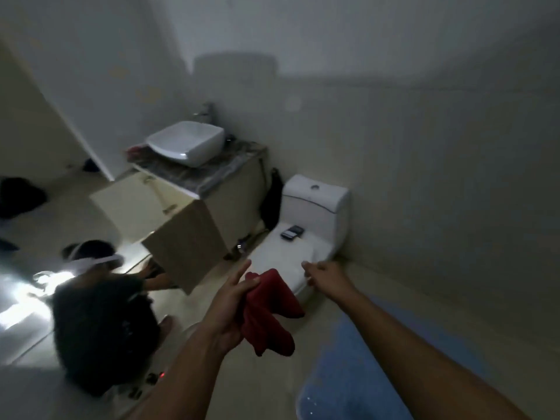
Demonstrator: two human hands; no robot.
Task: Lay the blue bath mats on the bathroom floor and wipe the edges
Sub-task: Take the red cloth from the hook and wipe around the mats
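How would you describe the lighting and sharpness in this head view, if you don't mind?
Head view: dim and grainy overall; harsh glare on the floor at left; wide-angle bending toward the edges; the blue bath mat looks soft and blurred; the red cloth stays fairly distinct.

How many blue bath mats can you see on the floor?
1. A fuzzy blue bath mat lies on the pale floor at lower right, under the right arm, in front of the white toilet. More may be out of view.
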